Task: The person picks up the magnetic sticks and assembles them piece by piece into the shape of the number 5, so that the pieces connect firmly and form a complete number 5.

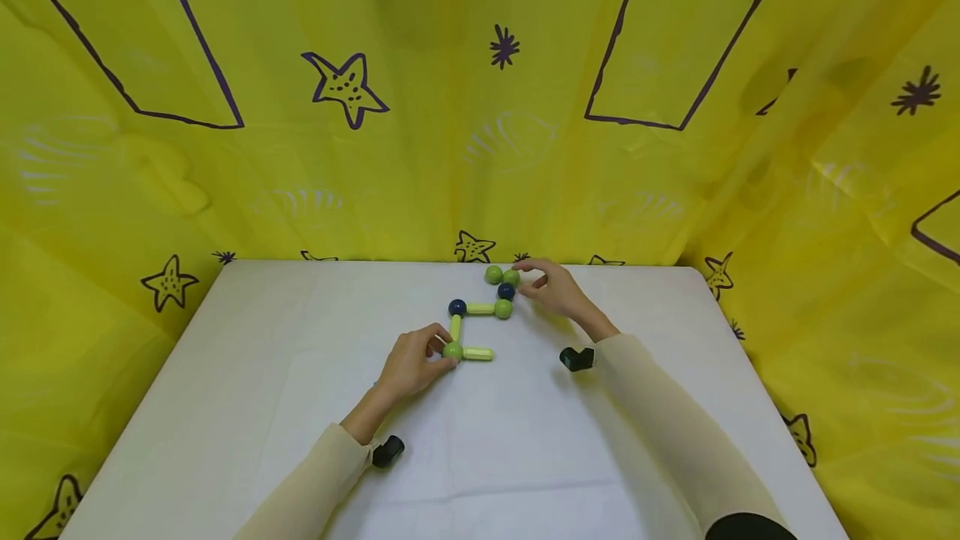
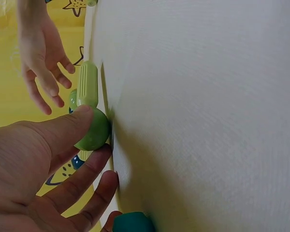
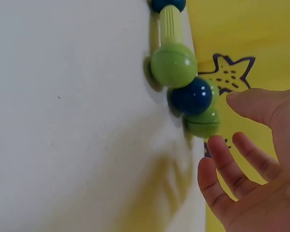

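Ball, green, pinched in left hand; right hand, fingers relaxed, just beside rightmost green ball.

Green ball at left fingers, navy ball near right fingers — white tabletop, yellow curtain with purple starfish.

- I'm reading the clock from the person's side: curtain behind the table at 12.
- On the table, the near ball, left hand touching it from 9.
- From it, a loose-ended rod at 3, an upright-running rod at 12, then the corner ball.
- From there, a crossing rod at 3, meeting the end ball.
- Beyond, towards 12, the middle ball, then the far ball, with the last ball at its 9.
- Right hand just beside the far ball, at 3.
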### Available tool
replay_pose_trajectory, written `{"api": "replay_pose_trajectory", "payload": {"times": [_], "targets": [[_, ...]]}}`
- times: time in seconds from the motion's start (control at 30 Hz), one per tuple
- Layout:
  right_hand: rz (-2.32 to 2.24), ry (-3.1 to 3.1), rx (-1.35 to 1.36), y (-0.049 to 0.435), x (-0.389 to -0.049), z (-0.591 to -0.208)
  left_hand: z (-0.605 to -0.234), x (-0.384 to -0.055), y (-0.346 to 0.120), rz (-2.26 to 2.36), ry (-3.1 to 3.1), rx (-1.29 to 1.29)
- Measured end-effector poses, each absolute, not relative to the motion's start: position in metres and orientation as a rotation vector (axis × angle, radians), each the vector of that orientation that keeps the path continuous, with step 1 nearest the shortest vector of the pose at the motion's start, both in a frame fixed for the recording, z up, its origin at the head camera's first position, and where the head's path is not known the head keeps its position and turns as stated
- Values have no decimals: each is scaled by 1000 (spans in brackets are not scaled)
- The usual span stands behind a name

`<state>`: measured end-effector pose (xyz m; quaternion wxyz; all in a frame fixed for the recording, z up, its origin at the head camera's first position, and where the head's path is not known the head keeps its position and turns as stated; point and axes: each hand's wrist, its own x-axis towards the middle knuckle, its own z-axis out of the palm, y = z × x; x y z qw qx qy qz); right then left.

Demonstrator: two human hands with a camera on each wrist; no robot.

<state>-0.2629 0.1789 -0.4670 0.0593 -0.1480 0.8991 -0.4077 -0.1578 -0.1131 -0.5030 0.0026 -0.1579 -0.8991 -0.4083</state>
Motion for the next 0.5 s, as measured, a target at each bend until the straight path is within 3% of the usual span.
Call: {"api": "replay_pose_trajectory", "payload": {"times": [0.5], "targets": [[-1304, 2593, -301, 178, -288, -485, -505, -158, -113, -1273, -2818, -501]]}}
